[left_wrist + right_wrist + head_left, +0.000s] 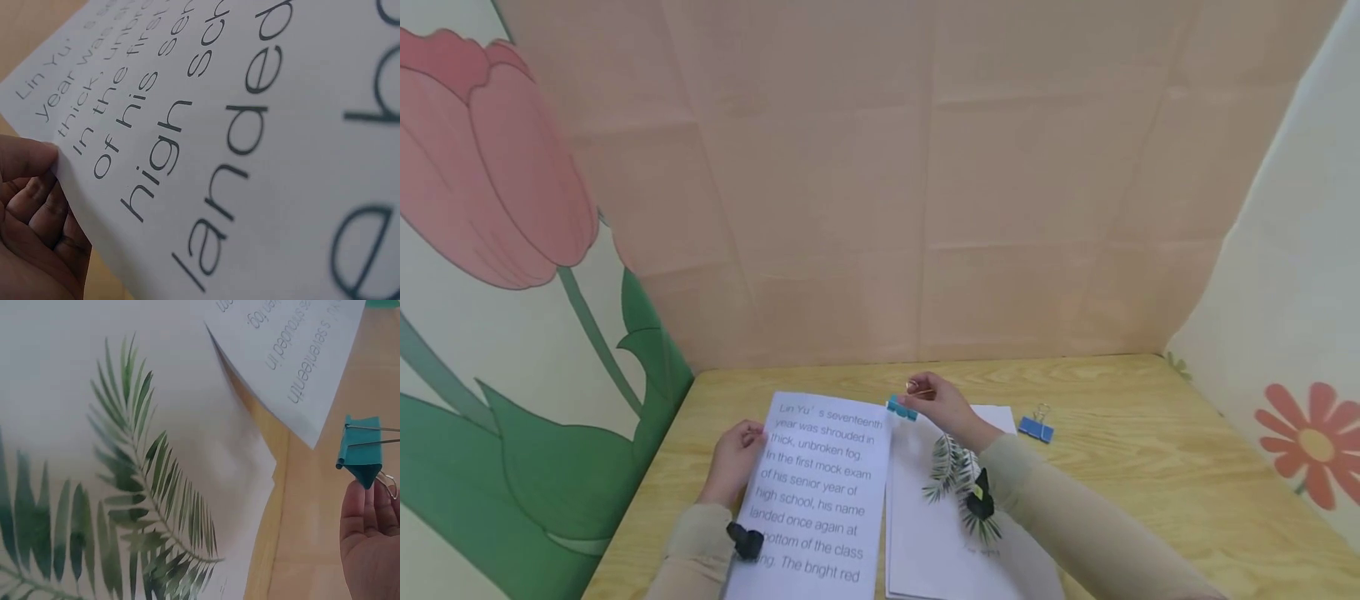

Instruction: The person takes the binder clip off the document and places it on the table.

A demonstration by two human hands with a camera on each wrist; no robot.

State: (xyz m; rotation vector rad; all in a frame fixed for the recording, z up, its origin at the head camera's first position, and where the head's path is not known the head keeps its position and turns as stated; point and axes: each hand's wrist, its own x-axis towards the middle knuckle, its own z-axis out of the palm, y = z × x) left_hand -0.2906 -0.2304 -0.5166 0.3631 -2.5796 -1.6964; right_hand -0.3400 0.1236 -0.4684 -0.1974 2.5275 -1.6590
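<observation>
My left hand (pixel 733 461) pinches the left edge of a printed sheet (pixel 820 492) between thumb and fingers; the left wrist view shows the thumb on the paper's edge (pixel 57 156). A teal binder clip (pixel 902 408) is in my right hand (pixel 946 410), near the sheet's upper right corner and apart from it. In the right wrist view the clip (pixel 364 447) sits above the fingertips, its wire handles pointing sideways. Below my right forearm lies white paper (pixel 917 533) with a printed green fern leaf (pixel 946 467).
A blue binder clip (pixel 1036 429) stands on the wooden table (pixel 1120 467), right of the papers. A beige backdrop (pixel 925 208) rises behind the table. Flower-printed panels (pixel 497 167) flank it on both sides.
</observation>
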